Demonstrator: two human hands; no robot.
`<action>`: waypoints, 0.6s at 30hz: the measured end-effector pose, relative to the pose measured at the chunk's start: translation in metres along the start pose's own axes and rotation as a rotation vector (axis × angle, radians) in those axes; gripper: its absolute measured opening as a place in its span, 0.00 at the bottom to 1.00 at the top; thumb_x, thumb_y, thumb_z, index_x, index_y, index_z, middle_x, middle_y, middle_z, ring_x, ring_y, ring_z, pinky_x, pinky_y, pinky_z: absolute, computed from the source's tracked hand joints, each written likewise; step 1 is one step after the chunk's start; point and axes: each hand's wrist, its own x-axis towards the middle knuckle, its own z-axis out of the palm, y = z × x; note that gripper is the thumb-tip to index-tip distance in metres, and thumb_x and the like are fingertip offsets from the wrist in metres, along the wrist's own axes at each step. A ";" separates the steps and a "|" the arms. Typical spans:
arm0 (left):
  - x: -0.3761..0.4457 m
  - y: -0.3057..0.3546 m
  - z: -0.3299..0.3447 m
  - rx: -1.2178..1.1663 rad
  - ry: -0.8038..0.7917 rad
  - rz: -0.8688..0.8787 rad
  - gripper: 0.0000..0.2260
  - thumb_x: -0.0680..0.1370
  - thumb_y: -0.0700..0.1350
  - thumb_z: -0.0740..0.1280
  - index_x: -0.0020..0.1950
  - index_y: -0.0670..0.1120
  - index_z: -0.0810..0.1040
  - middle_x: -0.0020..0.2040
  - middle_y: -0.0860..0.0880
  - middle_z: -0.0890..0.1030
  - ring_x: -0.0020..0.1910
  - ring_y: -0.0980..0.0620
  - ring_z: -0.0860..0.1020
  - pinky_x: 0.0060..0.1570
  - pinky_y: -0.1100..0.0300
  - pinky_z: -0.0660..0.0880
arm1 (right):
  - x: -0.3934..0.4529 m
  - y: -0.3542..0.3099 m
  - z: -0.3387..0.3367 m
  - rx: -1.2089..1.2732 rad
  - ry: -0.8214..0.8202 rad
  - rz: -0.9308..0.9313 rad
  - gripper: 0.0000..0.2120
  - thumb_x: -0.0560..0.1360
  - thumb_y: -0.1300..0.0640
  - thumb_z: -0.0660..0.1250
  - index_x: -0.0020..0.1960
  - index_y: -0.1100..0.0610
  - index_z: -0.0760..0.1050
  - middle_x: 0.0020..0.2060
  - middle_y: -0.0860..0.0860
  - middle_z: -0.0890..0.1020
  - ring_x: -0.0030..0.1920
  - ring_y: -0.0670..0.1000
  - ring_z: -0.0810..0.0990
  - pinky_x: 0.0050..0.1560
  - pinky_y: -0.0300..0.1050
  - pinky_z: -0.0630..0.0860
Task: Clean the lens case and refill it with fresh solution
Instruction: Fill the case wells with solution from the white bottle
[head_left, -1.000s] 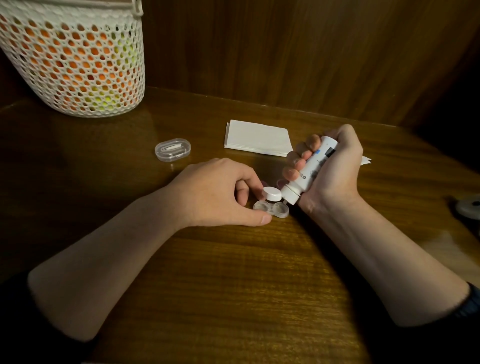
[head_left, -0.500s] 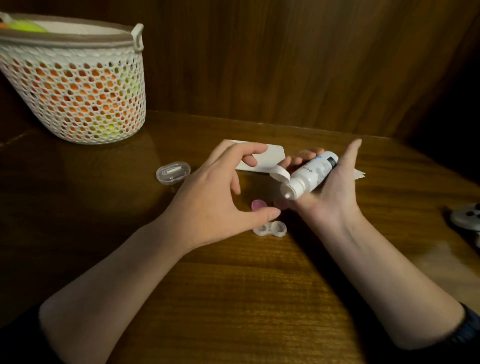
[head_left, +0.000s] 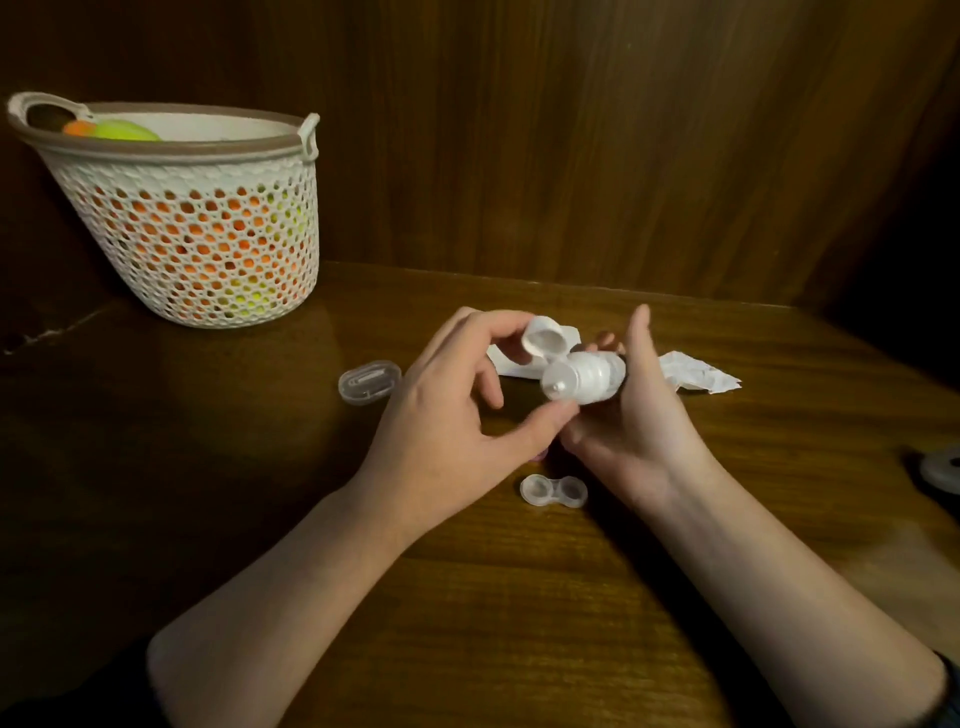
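My right hand (head_left: 639, 426) grips a small white solution bottle (head_left: 589, 376), lying roughly level above the table with its nozzle pointing left. Its flip cap (head_left: 543, 340) stands open. My left hand (head_left: 452, 415) curls around that end, index finger on the cap and thumb under the nozzle. The clear lens case (head_left: 554, 490) lies on the table below the hands with both wells uncovered. A pink lid (head_left: 540, 456) peeks out from under my left thumb; the rest is hidden.
A folded white napkin (head_left: 506, 364) and a crumpled tissue (head_left: 698, 375) lie behind the hands. A small clear capsule box (head_left: 370, 382) sits to the left. A white mesh basket (head_left: 192, 223) stands at the back left. A pale object (head_left: 941, 470) lies at the right edge.
The bottle rose from the lens case and turned from nozzle-down to nearly level. My left hand left the case and came up to the open flip cap.
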 end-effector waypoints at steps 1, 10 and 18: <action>0.001 0.000 -0.001 -0.016 0.020 -0.002 0.23 0.75 0.58 0.75 0.69 0.59 0.73 0.56 0.64 0.75 0.45 0.49 0.79 0.35 0.60 0.78 | 0.000 0.002 -0.001 -0.165 -0.014 -0.034 0.28 0.81 0.31 0.64 0.55 0.58 0.81 0.39 0.53 0.83 0.35 0.48 0.81 0.50 0.47 0.77; 0.003 -0.004 -0.009 -0.103 0.130 -0.123 0.27 0.78 0.60 0.70 0.73 0.49 0.76 0.63 0.54 0.79 0.52 0.50 0.81 0.39 0.62 0.81 | -0.010 0.015 0.000 -0.992 -0.118 -0.410 0.33 0.85 0.29 0.52 0.46 0.52 0.84 0.39 0.62 0.84 0.35 0.48 0.83 0.35 0.34 0.80; 0.004 -0.003 -0.010 -0.105 0.170 -0.184 0.18 0.82 0.54 0.69 0.70 0.50 0.78 0.61 0.53 0.80 0.53 0.53 0.82 0.41 0.63 0.82 | -0.020 0.017 0.005 -1.034 -0.236 -0.500 0.24 0.87 0.39 0.57 0.51 0.54 0.85 0.43 0.52 0.86 0.42 0.57 0.85 0.38 0.59 0.84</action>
